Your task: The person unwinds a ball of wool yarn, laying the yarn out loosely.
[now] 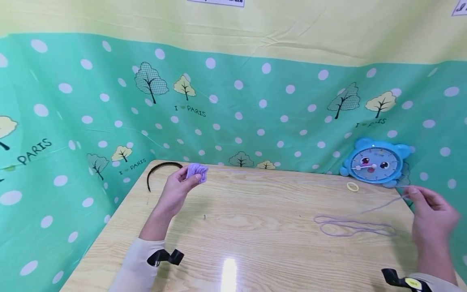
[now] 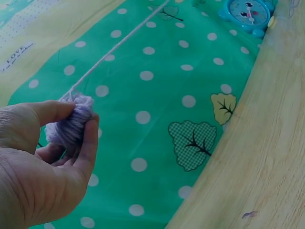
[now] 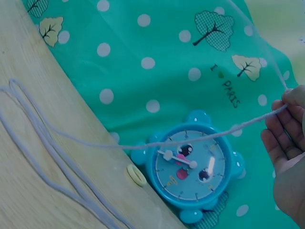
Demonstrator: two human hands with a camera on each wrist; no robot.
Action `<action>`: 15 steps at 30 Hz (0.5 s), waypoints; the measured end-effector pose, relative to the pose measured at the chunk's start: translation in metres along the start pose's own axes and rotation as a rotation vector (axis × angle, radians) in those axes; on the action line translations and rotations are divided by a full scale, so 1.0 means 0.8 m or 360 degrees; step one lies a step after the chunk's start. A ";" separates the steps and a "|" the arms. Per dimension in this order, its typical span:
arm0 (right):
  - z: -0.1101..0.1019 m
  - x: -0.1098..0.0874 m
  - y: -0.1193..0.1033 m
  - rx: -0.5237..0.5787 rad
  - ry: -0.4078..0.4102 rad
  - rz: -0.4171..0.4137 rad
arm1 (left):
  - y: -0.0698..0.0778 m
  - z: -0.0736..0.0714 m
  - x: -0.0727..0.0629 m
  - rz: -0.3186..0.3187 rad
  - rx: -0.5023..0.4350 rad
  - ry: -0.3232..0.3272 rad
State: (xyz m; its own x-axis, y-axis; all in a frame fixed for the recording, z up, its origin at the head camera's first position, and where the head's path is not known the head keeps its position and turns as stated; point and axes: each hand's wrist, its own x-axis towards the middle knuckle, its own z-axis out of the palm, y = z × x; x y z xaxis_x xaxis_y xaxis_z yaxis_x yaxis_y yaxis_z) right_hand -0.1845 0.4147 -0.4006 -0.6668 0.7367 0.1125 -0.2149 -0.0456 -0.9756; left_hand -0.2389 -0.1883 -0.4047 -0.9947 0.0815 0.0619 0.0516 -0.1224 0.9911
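Note:
Over the left part of the table, my left hand (image 1: 174,194) grips a small wound ball of lilac yarn (image 1: 197,172) between thumb and fingers. In the left wrist view a taut strand (image 2: 119,45) runs from the yarn ball (image 2: 71,121) up and away to the right. At the far right my right hand (image 1: 434,215) pinches the yarn between thumb and forefinger. From those fingertips a loose yarn tail (image 1: 355,227) drops to the table and lies there in long loops, which also show in the right wrist view.
A blue animal-shaped clock (image 1: 375,161) stands at the back right against the polka-dot cloth (image 1: 262,103). Beside it lies a small cream ring (image 1: 352,187). A dark toothed headband (image 1: 160,165) rests at the table's back left corner. The wooden table (image 1: 255,227) meets the cloth behind.

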 end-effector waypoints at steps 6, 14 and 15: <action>-0.014 0.009 0.000 -0.0129 0.0041 0.0019 | 0.001 -0.003 0.001 -0.0050 -0.0035 -0.0041; -0.024 0.021 0.000 -0.0009 0.0106 0.0182 | 0.001 -0.007 -0.001 -0.0077 -0.0150 -0.0212; -0.025 0.022 0.000 0.0007 0.0111 0.0184 | 0.002 -0.007 -0.001 -0.0077 -0.0161 -0.0220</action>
State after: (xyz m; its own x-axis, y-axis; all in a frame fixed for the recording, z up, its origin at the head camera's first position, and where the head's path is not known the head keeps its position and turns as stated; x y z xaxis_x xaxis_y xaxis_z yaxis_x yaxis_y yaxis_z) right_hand -0.1822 0.4415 -0.4028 -0.6360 0.7716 -0.0142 -0.1425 -0.1355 -0.9805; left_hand -0.2387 -0.1942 -0.4041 -0.9738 0.2242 0.0368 -0.0123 -0.2135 0.9769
